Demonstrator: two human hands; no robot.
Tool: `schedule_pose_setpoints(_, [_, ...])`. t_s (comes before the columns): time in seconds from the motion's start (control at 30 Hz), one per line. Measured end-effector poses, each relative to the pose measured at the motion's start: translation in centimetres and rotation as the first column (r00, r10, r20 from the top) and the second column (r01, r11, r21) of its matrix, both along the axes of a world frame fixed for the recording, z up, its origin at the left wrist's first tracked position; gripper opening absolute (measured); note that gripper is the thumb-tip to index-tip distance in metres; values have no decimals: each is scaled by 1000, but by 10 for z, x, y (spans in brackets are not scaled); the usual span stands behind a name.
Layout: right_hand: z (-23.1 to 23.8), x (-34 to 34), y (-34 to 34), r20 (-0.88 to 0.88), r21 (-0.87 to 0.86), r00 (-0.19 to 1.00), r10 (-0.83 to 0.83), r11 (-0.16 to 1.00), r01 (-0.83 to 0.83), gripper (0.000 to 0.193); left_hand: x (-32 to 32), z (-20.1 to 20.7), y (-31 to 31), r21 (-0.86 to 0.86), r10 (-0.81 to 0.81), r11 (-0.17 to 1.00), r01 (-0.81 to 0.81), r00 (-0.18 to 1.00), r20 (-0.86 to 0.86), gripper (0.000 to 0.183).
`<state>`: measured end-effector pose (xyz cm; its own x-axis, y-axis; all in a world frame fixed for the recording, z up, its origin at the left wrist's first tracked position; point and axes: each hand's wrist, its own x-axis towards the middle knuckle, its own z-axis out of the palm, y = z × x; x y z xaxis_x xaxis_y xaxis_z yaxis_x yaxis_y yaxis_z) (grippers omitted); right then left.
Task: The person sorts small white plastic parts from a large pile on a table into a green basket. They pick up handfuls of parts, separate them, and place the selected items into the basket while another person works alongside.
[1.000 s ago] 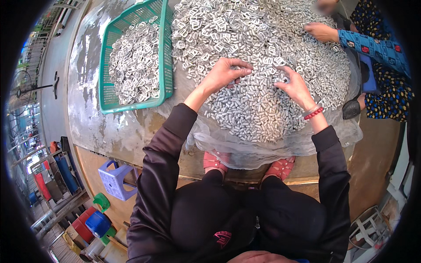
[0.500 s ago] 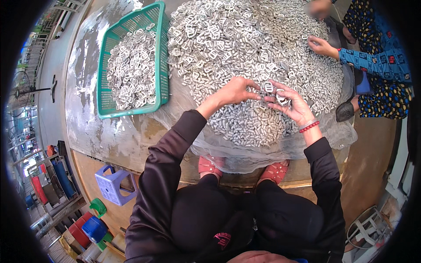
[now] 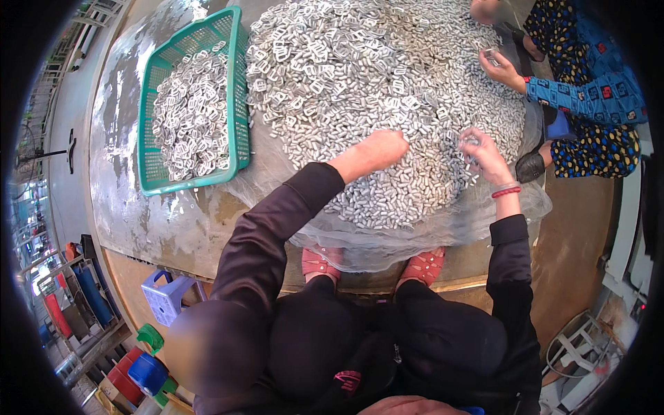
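A broad heap of small grey capsule-shaped metal pieces (image 3: pixel 391 200) lies before me, with flat slotted metal buckles (image 3: pixel 290 52) strewn over its far left part. My left hand (image 3: pixel 380 149) is over the near middle of the heap, its fingers closed; whatever is in them is hidden. To its right, my right hand (image 3: pixel 490 160) is raised at the heap's right side with curled fingers. Whitish buckles show between these fingers, blurred by motion. A green plastic basket (image 3: pixel 241 104) at the left holds many such buckles (image 3: pixel 190 121).
Clear plastic sheeting (image 3: pixel 332 249) lies under the heap on a grey surface. Across at the right, another person's hand (image 3: pixel 505 72) holds a small piece by the heap. A purple stool (image 3: pixel 162 297) stands at the lower left, near blue and red containers (image 3: pixel 147 373).
My hands have come apart: the left has closed and dropped toward the heap, the right has moved rightward. The buckle between them no longer shows there. The view has shifted slightly.
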<state>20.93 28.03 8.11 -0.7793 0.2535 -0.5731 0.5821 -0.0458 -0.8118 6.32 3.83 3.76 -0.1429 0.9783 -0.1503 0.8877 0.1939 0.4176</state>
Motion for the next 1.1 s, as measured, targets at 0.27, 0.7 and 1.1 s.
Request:
schedule_pose_setpoints(0.27, [-47, 45, -44, 232, 699, 910, 343, 592, -401, 32, -50, 39, -37, -134, 220, 893, -430, 156, 963, 39])
schedule_pose_setpoints(0.7, [3, 27, 9, -333, -634, 844, -420, 762, 129, 21, -15, 25, 52, 119, 69, 982, -149, 859, 507, 24])
schedule_pose_setpoints(1.1, [-87, 45, 6, 94, 726, 996, 2, 685, -70, 33, 2, -5, 46, -35, 37, 999, -34, 994, 100, 12])
